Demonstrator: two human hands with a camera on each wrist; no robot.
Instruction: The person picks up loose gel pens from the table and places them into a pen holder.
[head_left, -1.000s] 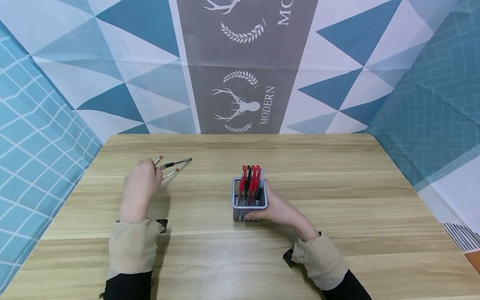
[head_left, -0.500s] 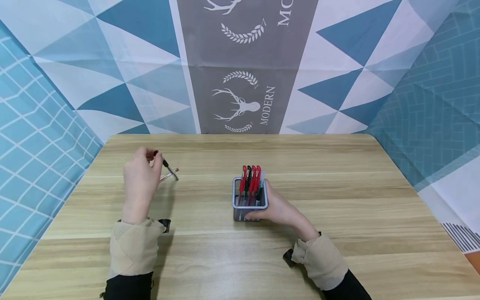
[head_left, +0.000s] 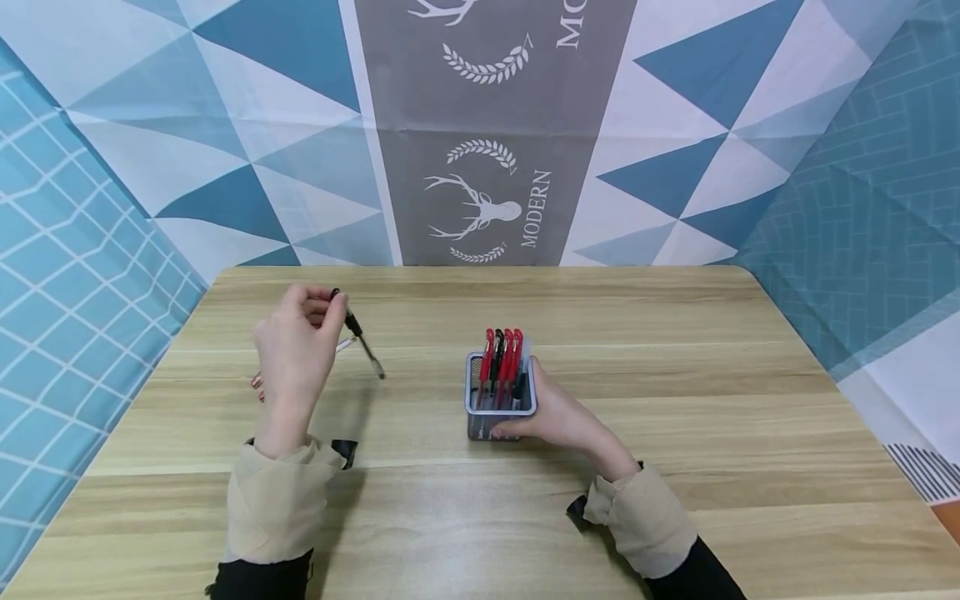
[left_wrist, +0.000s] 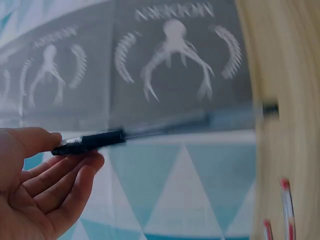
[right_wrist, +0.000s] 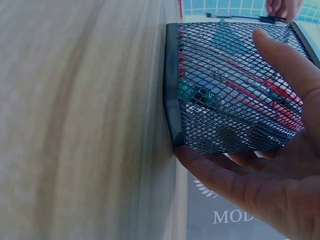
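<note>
In the head view, my left hand (head_left: 296, 354) pinches a black pen (head_left: 352, 323) near one end, between thumb and fingers. The pen slants down to the right above the table, and its clear barrel is blurred in the left wrist view. Two red-ended pens (left_wrist: 288, 205) lie on the table there; in the head view my left hand mostly hides them. At the table's middle, my right hand (head_left: 558, 412) grips a dark mesh pen holder (right_wrist: 225, 107) from its right side. Several red pens (head_left: 516, 354) and a black pen (head_left: 496, 358) stand upright in it.
The wooden tabletop (head_left: 675, 358) runs back to a wall covered with a patterned cloth (head_left: 480, 100). Blue tile-patterned cloth (head_left: 67, 275) hangs along the left side.
My left hand has lifted the black pen off the table and swung it from pointing up-right to down-right, moving slightly right. My right hand and the pen holder stay in place.
</note>
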